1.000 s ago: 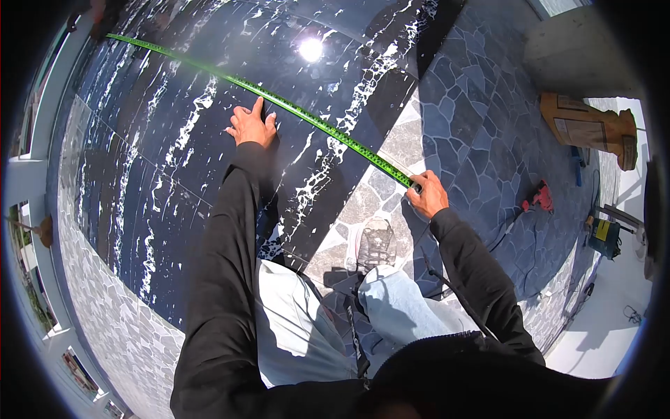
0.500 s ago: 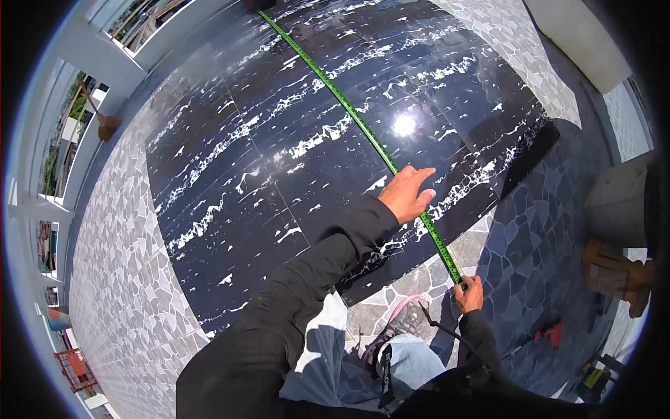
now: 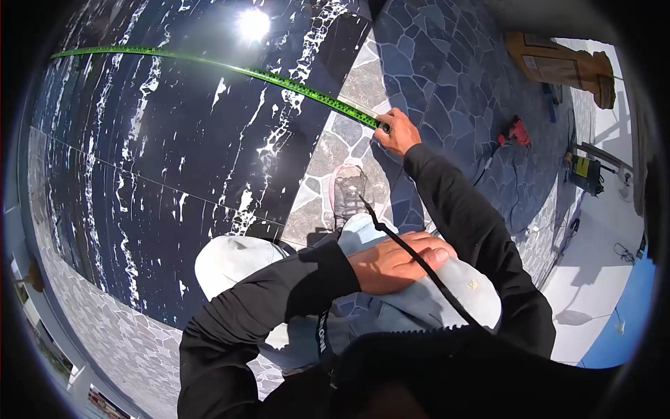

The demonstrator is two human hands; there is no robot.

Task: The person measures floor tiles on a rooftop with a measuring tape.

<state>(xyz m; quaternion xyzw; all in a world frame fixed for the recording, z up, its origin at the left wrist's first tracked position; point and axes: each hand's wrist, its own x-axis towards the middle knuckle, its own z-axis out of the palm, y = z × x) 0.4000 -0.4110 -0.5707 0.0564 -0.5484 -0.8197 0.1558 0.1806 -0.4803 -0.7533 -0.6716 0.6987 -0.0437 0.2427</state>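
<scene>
My right hand [image 3: 399, 133] pinches the near end of a green tape measure [image 3: 279, 80]. The tape stretches away to the upper left across dark slabs [image 3: 202, 119] with white veins. My left hand [image 3: 401, 262] lies over my raised knee in light trousers [image 3: 460, 293], open and holding nothing. A dark cord [image 3: 387, 230] hangs across the left hand. Past the slab edge, my shoe [image 3: 349, 192] is on the stone-pattern floor [image 3: 338, 150], close below the right hand.
A red tool [image 3: 516, 133] with a cable lies on the shaded floor at right. Beyond it are a brown object [image 3: 562, 66] and a black and yellow device [image 3: 586, 172]. A blue surface [image 3: 628, 314] shows at the lower right.
My left hand has left the tape and come down onto my knee. My right hand still grips the tape end. The view has turned right and downward.
</scene>
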